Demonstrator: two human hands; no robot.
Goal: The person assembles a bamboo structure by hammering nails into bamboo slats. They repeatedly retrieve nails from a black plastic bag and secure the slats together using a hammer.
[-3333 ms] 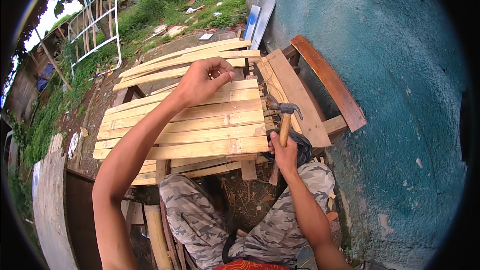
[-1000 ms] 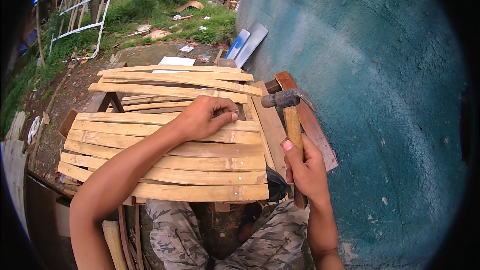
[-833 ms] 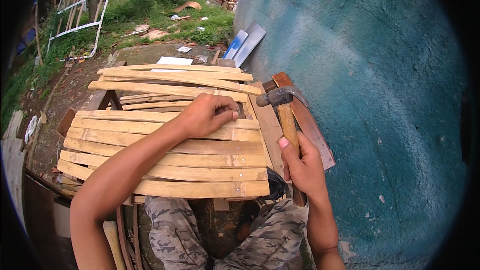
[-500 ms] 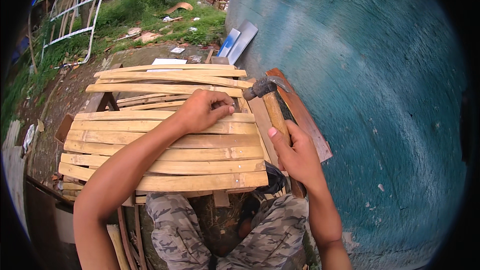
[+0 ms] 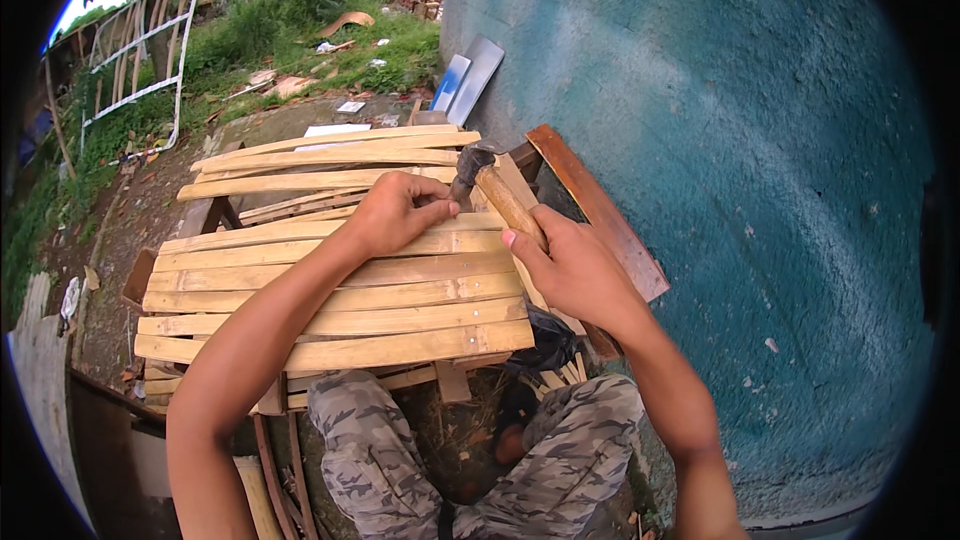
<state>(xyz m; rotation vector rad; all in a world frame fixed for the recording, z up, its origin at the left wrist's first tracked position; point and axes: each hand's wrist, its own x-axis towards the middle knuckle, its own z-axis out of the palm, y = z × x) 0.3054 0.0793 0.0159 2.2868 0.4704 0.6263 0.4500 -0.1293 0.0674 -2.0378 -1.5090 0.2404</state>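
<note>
- Just left of the frame's centre, the left hand (image 5: 395, 215) is at the far side of a row of pale slats (image 5: 430, 290), its thumb and forefinger curled in close to each other. The hammer crowds their tips, so whether they pinch a nail I cannot tell.
- Right of centre, the right hand (image 5: 575, 265) has its fingers closed round the wooden handle of the hammer (image 5: 508, 205), the thumb laid along it.
- At upper centre, the hammer's head is right beside the left fingertips, striking face downward; I cannot see whether it touches anything.
- Across the middle of the frame, the slats lie side by side, small nail heads (image 5: 477, 285) showing near the right ends of some.
- Higher up, a few more slats (image 5: 340, 180) lie at a slight slant.
- At lower right of the row, a black bag (image 5: 545, 340) bunches beside the nearest slat's end.
- Around those fingertips, the step in hand looks to me like starting a nail; the next move would call for light, straight taps, with the left fingers drawn clear before any harder blow.
</note>
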